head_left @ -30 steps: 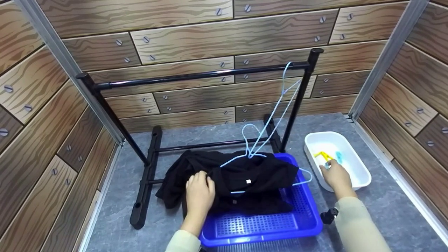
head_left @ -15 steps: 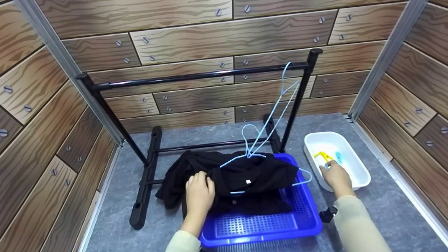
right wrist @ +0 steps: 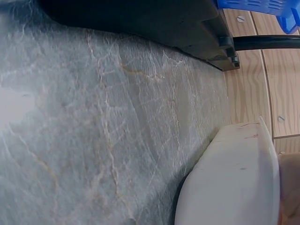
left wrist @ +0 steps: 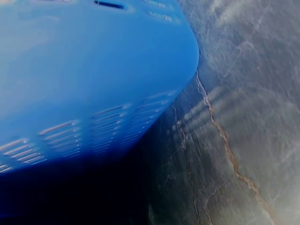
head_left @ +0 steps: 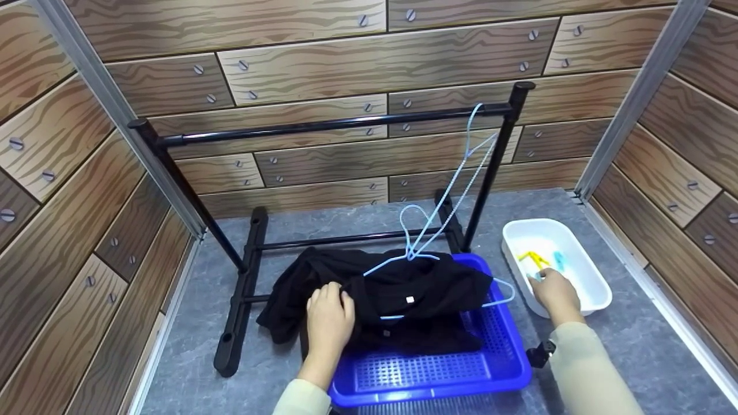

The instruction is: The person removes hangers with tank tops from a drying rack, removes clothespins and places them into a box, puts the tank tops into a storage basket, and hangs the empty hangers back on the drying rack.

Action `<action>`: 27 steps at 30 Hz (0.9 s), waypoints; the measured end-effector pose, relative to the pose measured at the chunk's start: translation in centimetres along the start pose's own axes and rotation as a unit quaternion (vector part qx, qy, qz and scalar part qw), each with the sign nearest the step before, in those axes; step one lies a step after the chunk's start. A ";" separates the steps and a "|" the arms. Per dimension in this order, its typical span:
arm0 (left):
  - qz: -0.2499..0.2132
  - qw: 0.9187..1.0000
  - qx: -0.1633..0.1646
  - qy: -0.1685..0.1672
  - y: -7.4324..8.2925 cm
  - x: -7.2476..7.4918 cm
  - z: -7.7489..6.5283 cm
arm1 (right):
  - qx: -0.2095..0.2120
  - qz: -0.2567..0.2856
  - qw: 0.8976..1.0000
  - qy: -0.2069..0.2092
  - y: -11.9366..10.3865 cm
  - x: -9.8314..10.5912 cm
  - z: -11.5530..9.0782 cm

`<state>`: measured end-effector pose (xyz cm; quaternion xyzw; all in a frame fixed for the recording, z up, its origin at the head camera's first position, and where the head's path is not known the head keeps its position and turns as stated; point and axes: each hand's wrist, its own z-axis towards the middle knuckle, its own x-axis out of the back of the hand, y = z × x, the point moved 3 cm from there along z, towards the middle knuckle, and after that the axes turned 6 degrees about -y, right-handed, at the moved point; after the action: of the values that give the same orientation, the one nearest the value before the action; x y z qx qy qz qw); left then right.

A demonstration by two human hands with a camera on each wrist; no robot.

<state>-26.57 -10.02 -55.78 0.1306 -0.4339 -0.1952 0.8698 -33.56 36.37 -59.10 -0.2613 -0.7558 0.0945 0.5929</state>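
Observation:
In the head view my left hand grips the left part of a black shirt, its fingers bent over the cloth. A light blue wire hanger sits in the shirt, one end sticking out at the right. Over at the right, my right hand reaches into a white basin and pinches a light blue clothespin, mostly covered by the fingers. Yellow clothespins and another light blue clothespin lie in the basin just beyond the fingertips.
Beneath the shirt stands a blue basket holding more dark cloth. Behind it is a black clothes rack, with a second blue hanger hanging on its bar. Wood-patterned walls enclose the grey floor.
My right hand has shifted slightly down within the basin, showing more of the yellow clothespins. The left hand and the shirt have stayed in place.

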 end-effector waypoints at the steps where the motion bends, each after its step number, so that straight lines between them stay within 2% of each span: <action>1: 0.000 1.000 -0.001 0.002 0.0 0.0 0.0 | -0.001 0.001 1.000 -0.002 0.0 0.0 0.0; 18: -0.001 1.000 0.008 -0.009 -0.2 -0.1 0.0 | 0.012 -0.006 1.000 0.003 0.3 -0.4 0.5; 27: 0.000 1.000 0.011 -0.013 -0.1 -0.2 0.0 | 0.028 -0.003 0.999 0.032 0.3 -0.4 0.3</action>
<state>-26.69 -10.00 -55.90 0.1369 -0.4476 -0.1920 0.8626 -33.68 36.45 -59.61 -0.2456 -0.7343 0.1052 0.6241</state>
